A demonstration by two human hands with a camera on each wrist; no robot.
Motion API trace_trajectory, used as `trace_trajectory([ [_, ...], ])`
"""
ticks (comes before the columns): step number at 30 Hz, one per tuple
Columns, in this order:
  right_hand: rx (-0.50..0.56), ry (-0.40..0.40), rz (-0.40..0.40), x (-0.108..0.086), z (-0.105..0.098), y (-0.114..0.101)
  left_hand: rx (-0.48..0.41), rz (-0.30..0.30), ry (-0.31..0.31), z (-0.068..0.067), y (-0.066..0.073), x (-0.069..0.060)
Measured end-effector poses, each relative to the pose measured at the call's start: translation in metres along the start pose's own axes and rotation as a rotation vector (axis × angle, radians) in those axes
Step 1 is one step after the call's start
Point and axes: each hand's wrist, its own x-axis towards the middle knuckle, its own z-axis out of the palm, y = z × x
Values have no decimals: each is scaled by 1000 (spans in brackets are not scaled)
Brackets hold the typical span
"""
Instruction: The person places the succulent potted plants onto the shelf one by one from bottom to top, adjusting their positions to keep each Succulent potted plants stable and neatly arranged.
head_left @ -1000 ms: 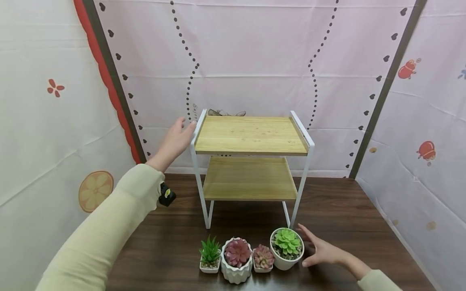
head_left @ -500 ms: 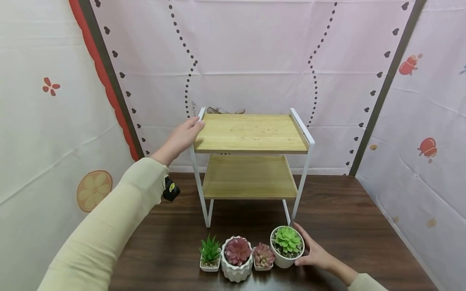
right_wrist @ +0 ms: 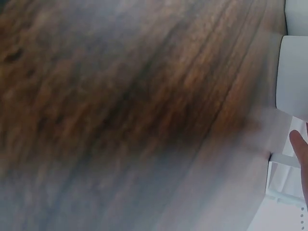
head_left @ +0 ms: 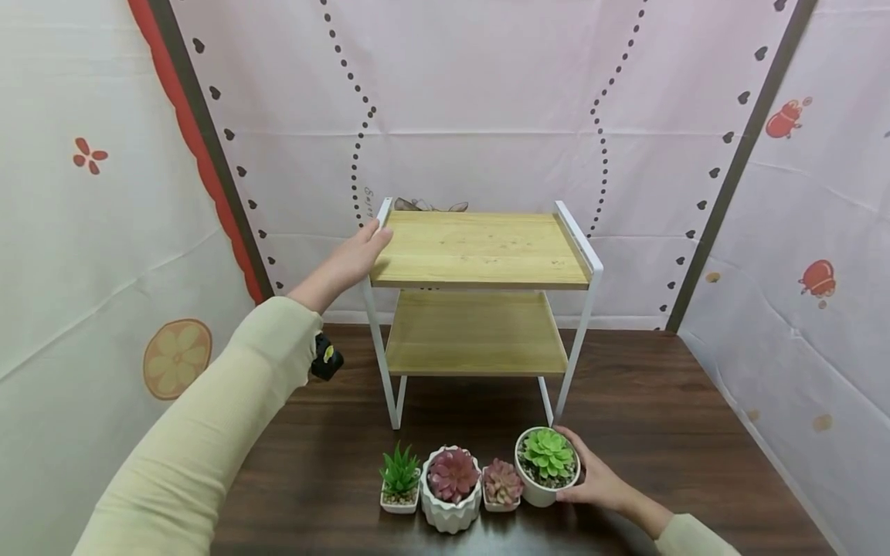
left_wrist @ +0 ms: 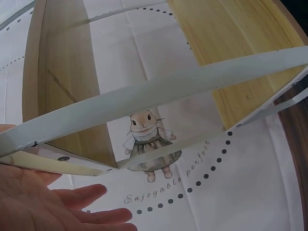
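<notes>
"Worktop [head_left: 660, 401] first: what stands toward its near edge?"

"Nearest is a ribbed pot [head_left: 450, 513] with a big red plant [head_left: 452, 476]. Left of it, a square pot [head_left: 399, 503] with a spiky plant [head_left: 399, 471]; right of it, a small pot [head_left: 501, 503] with a pinkish plant [head_left: 502, 480]. The round pot [head_left: 534, 492], with a bright green plant [head_left: 548, 452], ends the row on the side of the right edge."

"And the right hand [head_left: 599, 480]?"

"It grips the round pot, thumb on the near side, fingers round toward the back. A second ago a gap lies between them; now it's gone. The right wrist view is mostly blurred, so it adds little."

"Has the pot moved?"

"Not that I can tell; it keeps its place in the row. I'd judge the reaching over and the hold made, with no lift yet."

"Farther back?"

"A shelf [head_left: 487, 251] with white legs, its lower board [head_left: 476, 332] bare like its top. The left hand [head_left: 354, 256] rests at the left rail [head_left: 385, 208], thumb over it, the other fingers straight and loose. It sits farther onto the rail than a second ago, which looks like steadying. How firmly it presses, I can't tell."

"Behind that?"

"A printed cloth [head_left: 487, 93] hangs past the far edge; the left wrist view shows a rabbit print [left_wrist: 148, 140] on it."
</notes>
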Motion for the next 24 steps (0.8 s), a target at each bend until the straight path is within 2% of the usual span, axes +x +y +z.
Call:
trace_trajectory([
  [4,-63,49,-24,0,2,2,-5,0,-5,0,0,-1],
  [12,-109,94,-34,1,3,1,-23,11,21,2,0,2],
  [18,-151,99,-10,2,2,-4,-11,16,33,3,-1,1],
  [24,-225,102,-36,6,0,-11,-15,7,34,4,0,0],
])
